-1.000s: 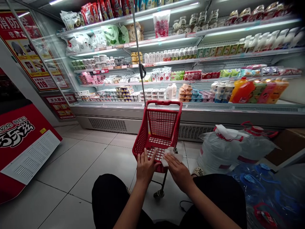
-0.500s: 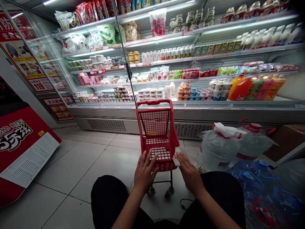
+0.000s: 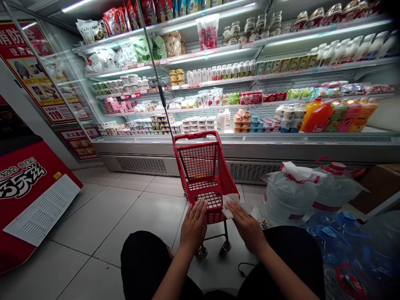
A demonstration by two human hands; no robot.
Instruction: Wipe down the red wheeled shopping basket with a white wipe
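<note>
A small red plastic shopping cart (image 3: pixel 200 166) on wheels stands on the tiled floor just in front of my knees. A thin metal pole rises from its back rim. My left hand (image 3: pixel 194 225) lies flat against the cart's near wall, fingers stretched out. My right hand (image 3: pixel 245 223) presses a white paper wipe (image 3: pixel 229 201) onto the cart's right near corner with flat fingers.
A lit refrigerated shelf unit (image 3: pixel 250 141) full of dairy and drink bottles runs across the back. Large water jugs (image 3: pixel 300 191) wrapped in plastic sit at my right. A red cabinet (image 3: pixel 28 191) leans at the left. Grey floor tiles lie between.
The cart has swung its near end from left to right. My right hand came back from the cart's side onto its near corner with the wipe. My left hand stayed on the near wall.
</note>
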